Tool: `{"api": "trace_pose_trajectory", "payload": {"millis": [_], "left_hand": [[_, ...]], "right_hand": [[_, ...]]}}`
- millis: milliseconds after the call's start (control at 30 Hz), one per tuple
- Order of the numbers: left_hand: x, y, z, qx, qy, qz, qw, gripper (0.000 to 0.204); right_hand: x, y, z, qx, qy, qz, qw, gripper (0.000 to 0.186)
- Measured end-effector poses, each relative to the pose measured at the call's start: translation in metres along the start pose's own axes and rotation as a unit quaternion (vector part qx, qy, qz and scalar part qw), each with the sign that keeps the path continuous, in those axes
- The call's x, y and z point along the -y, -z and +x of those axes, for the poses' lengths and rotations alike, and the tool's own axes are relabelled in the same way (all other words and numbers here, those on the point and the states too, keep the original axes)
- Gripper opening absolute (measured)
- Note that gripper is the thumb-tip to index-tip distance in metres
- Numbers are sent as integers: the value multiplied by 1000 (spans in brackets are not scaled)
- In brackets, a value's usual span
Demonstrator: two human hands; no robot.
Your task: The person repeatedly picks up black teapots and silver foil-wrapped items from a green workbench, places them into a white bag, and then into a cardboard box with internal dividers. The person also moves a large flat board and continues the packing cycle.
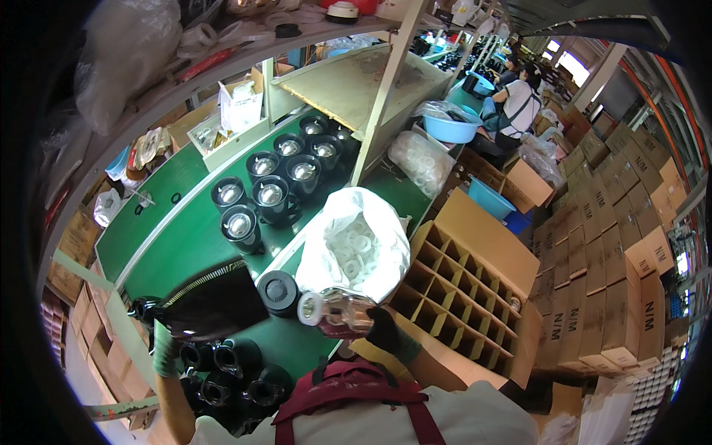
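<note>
My gloved left hand (166, 351) grips a glossy black jug shell (215, 300), tilted on its side above the green belt; part of the fingers is hidden behind it. In my dark-gloved right hand (387, 337) is a silvery glass flask liner (343, 313), held sideways with a translucent plastic ring on its mouth. Between the two hands a round black part (278, 293) stands on the belt. Just beyond the liner, a white plastic bag (315, 256) lies open, full of translucent plastic rings (354, 248). Several black jug shells (230, 363) cluster beside my left forearm.
Several black jugs with silvery liners (271, 194) stand along the green belt (174, 245). A divided cardboard box (456, 293) is at my right, before stacked cartons (593, 267). A shelf post (387, 96) rises ahead. Farther off, a person (519, 104) sits near a blue basin (451, 130).
</note>
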State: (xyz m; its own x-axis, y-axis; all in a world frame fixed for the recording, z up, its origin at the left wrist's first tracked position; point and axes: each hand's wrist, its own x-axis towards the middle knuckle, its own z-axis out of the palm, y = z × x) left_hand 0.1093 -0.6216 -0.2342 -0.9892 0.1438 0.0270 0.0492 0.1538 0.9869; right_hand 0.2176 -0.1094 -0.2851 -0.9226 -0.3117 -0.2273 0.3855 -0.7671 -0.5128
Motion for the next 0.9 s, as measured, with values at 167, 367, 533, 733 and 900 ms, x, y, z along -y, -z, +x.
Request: {"api": "trace_pose_trajectory", "payload": {"millis": [167, 367, 533, 733, 900], "left_hand": [[-96, -121, -12, 122, 68, -26, 990, 47], [-51, -118, -30, 132, 92, -112, 981, 69], [-97, -107, -15, 132, -176, 281, 934, 63], [-68, -74, -12, 63, 37, 42, 996, 55], [14, -43, -20, -92, 68, -51, 992, 41]], "right_hand": [[7, -57, 37, 57, 41, -260, 963, 63], [5, -37, 73, 94, 38, -406, 908, 63], [21, -55, 91, 98, -70, -371, 921, 56], [1, -97, 141, 100, 19, -416, 904, 68], [-16, -130, 203, 158, 3, -497, 854, 62]]}}
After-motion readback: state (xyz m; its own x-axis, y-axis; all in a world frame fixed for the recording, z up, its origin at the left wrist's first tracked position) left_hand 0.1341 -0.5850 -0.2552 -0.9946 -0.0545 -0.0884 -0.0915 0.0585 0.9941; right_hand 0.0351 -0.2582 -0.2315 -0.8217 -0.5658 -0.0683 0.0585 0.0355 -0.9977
